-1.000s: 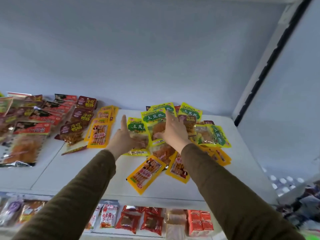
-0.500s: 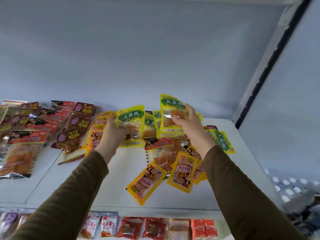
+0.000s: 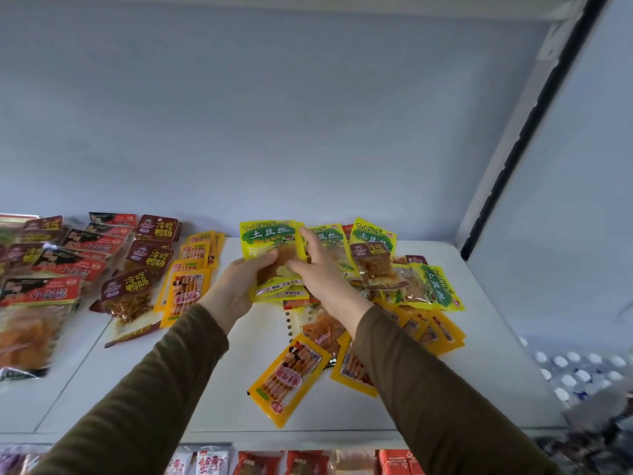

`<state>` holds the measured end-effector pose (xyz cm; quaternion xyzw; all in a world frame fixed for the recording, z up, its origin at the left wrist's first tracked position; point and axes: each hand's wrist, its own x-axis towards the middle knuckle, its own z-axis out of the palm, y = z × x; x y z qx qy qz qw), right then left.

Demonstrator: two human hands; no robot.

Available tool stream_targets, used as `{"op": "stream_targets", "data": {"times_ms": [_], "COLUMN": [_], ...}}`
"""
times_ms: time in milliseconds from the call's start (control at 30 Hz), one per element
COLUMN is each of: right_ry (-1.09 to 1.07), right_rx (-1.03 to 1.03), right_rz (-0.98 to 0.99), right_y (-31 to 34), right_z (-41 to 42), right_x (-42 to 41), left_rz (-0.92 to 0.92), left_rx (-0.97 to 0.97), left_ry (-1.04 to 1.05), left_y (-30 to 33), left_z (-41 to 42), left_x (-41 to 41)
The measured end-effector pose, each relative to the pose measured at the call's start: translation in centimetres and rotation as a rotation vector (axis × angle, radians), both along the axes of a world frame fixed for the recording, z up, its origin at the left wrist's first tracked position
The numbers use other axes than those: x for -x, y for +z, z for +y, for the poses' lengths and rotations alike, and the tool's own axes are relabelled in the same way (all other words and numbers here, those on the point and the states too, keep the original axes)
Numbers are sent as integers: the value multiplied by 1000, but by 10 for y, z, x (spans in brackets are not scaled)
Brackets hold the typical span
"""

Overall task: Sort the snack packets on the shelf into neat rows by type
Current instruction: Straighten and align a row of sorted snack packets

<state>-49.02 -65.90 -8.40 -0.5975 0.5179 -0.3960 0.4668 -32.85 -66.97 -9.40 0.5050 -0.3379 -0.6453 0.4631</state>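
Note:
My left hand (image 3: 236, 286) grips a small stack of yellow-green potato-shred packets (image 3: 270, 241) above the white shelf (image 3: 479, 354). My right hand (image 3: 322, 272) lies with straight fingers against the stack's right side, fingertips up by another yellow-green packet (image 3: 325, 236). Behind them is a mixed pile: more yellow-green packets (image 3: 431, 289), a maroon packet (image 3: 371, 260) and orange-yellow skewer packets (image 3: 289, 377). To the left lie rows of orange-yellow skewer packets (image 3: 186, 291), maroon packets (image 3: 130, 293) and red-banded packets (image 3: 41, 293).
The shelf's back wall rises just behind the pile, and a side panel with a black strip (image 3: 520, 142) closes the right end. A lower shelf with red and white packets (image 3: 301, 462) shows under the front edge. White bottle caps (image 3: 575, 368) sit low at the right.
Both hands have come together: the packet my right hand held up now lies on the one in my left hand. My right hand's fingers have let go and lie flat against the stack.

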Motion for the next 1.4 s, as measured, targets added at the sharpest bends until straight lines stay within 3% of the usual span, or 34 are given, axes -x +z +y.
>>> {"op": "stream_targets", "data": {"times_ms": [100, 200, 300, 400, 567, 667, 800, 933, 1100, 1233, 1400], "right_ry": [-146, -343, -247, -189, -212, -206, -198, -100, -77, -170, -252], "right_rx": [25, 57, -26, -48, -156, -186, -209, -201, -240, -226, -69], "right_rz": [24, 305, 622, 742, 529, 210, -192, -539, -466, -464, -313], "right_y": [13, 15, 6, -2, -3, 0, 17, 44, 45, 33, 24], "right_z": [-18, -49, -66, -73, -83, -82, -85, -85, -79, -73, -58], "right_x": [30, 66, 71, 61, 59, 70, 80, 62, 19, 10, -5], "left_rz": [82, 25, -139, -228, -220, -114, 24, -48, -132, 34, -204], "left_rx": [-107, -158, -163, -168, -199, -187, -15, 153, 186, 128, 263], "left_ry": [0, -29, -102, -180, -223, -143, 54, 79, 37, -86, -163], "left_y": [2, 4, 3, 2, 2, 5, 22, 46, 60, 66, 53], "left_z": [-17, -32, -46, -57, -65, -67, -71, -68, -51, -38, -38], "left_x": [-21, -30, -22, -8, -8, -25, -42, -32, 4, 13, 17]}}
